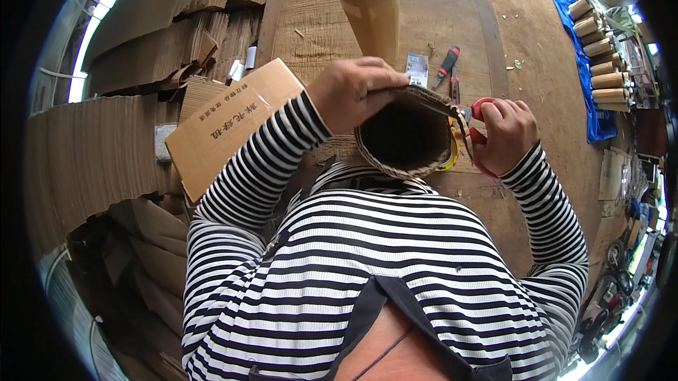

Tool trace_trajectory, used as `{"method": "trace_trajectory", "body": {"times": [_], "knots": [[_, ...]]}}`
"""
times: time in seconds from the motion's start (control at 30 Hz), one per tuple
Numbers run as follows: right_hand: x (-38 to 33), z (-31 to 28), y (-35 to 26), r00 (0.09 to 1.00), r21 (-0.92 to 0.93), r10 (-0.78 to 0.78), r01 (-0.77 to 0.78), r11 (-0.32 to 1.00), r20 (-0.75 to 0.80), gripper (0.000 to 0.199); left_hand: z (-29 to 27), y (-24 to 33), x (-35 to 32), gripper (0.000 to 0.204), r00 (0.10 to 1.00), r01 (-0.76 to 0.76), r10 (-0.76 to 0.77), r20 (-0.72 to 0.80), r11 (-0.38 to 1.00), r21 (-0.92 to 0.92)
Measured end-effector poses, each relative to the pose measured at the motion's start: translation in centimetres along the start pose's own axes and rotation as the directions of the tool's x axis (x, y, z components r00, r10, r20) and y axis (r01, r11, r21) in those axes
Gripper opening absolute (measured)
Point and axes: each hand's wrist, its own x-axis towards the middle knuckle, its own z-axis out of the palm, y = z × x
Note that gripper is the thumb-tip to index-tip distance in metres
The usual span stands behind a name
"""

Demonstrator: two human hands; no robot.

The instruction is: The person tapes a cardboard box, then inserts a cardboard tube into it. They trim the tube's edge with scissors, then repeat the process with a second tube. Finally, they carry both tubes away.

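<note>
An open-ended corrugated cardboard tube (378,158) stands close against my body. My left hand (357,91) is closed on its far left rim. In my right hand (510,134) is a pair of red-handled scissors (479,109), held at the tube's right edge, where a strip of cardboard sticks out; the blades are mostly hidden. Part of a yellow tape roll (453,153) shows behind the tube. Beyond my hands lie a red-and-black utility knife (446,64), another red-handled tool (454,90) and a blue-and-white packet (417,63).
A second, taller cardboard tube (367,10) rises from the wooden table (311,10). At left are a cardboard box (233,127), small white cylinders (239,69) and big stacks of flat cardboard (99,162). Several rolled tubes (609,81) rest on a blue sheet (600,127) at far right.
</note>
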Motion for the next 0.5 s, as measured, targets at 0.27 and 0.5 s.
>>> {"method": "trace_trajectory", "body": {"times": [0.27,0.5], "knots": [[-0.2,0.7,0.9,0.998,0.035,0.015,-0.012,0.999,-0.063,0.025,0.2,1.6,-1.6,0.025,0.975,0.174,-0.177,-0.132,0.984,-0.031],[1.2,-0.2,-0.4,0.999,0.007,0.018,-0.018,1.0,-0.038,0.032,-0.1,0.1,-0.3,0.024,0.995,-0.004,0.004,-0.104,1.0,-0.003]]}}
